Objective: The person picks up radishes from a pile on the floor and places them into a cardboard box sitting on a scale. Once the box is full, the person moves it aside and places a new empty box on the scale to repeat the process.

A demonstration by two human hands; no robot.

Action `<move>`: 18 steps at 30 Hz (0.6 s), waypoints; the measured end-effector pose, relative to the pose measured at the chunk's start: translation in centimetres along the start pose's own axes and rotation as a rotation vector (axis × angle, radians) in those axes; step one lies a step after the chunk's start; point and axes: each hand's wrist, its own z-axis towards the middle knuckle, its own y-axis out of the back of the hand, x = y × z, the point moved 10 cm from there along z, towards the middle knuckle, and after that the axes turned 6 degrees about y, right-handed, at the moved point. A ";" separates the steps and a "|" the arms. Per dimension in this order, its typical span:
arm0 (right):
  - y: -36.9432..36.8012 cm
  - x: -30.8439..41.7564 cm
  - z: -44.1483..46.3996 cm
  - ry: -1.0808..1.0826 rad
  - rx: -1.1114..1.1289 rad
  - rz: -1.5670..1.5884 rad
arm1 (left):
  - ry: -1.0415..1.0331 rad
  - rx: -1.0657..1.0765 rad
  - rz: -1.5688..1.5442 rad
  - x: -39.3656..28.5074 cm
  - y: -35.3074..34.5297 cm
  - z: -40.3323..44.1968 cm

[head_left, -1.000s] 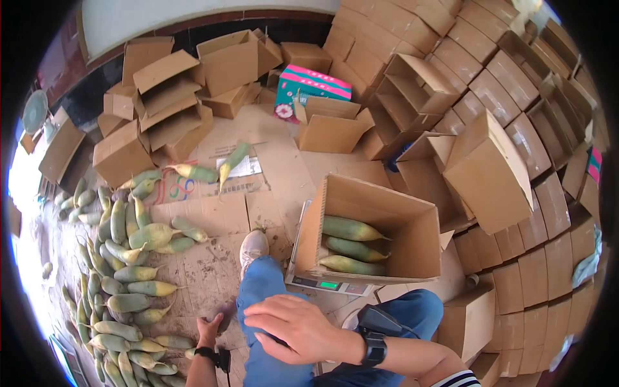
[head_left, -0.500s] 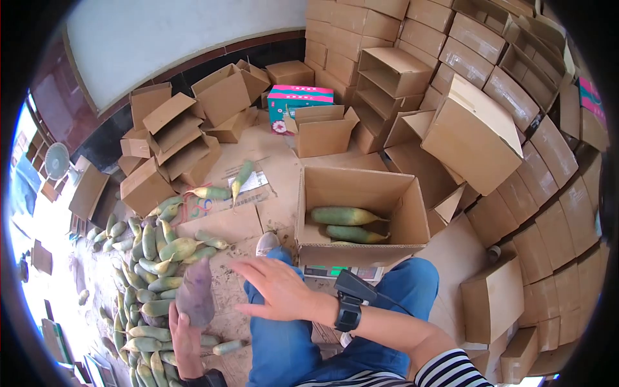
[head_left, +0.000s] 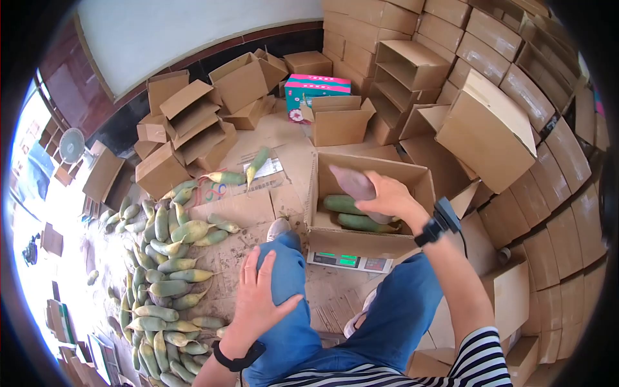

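My right hand (head_left: 393,197) grips a purple radish (head_left: 352,182) over the open cardboard box (head_left: 361,241), fingers wrapped round it and hiding part of it. Inside the box lie green radishes, one at the back (head_left: 340,204) and one nearer the front (head_left: 362,223). A digital scale (head_left: 345,260) with lit green displays sits beneath the box. My left hand (head_left: 261,297) is empty, its fingers spread over my knee. To its left a large pile of green radishes (head_left: 169,288) covers the floor.
Two green radishes lie apart on flat cardboard, one upright-pointing (head_left: 259,162) and one sideways (head_left: 227,177). Empty cartons (head_left: 187,122) are heaped at the back left. A teal and pink box (head_left: 317,87) stands behind. Stacked cartons (head_left: 496,35) wall the right side.
The purple radish has passed from my left hand to my right and moved rightward over the box. My left hand has come off the pile side to my knee, fingers spread.
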 end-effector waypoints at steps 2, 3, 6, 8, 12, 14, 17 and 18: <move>-5.4 -4.7 2.1 -0.092 0.305 -0.282 | 0.022 0.016 -0.032 0.2 0.1 0.2; -7.4 -5.6 2.3 -0.110 0.446 -0.375 | 0.036 0.034 -0.067 0.4 0.1 0.2; -12.0 -6.8 1.7 -0.135 0.670 -0.352 | 0.046 0.024 -0.104 1.1 0.5 -0.1; -15.9 -8.7 2.9 0.005 0.665 -0.279 | 0.079 0.019 -0.119 1.7 0.7 -0.3; -14.7 -7.2 5.1 0.210 0.443 -0.139 | 0.115 -0.009 -0.140 2.5 1.3 -1.0; -11.3 -4.4 4.2 0.194 0.392 -0.102 | 0.122 -0.007 -0.148 2.6 1.3 -1.0; -5.6 3.2 1.6 0.253 0.174 0.209 | 0.093 -0.013 -0.190 2.4 0.8 -0.8; -4.2 6.4 0.2 0.336 0.121 0.241 | 0.063 -0.014 -0.195 2.1 0.6 -0.8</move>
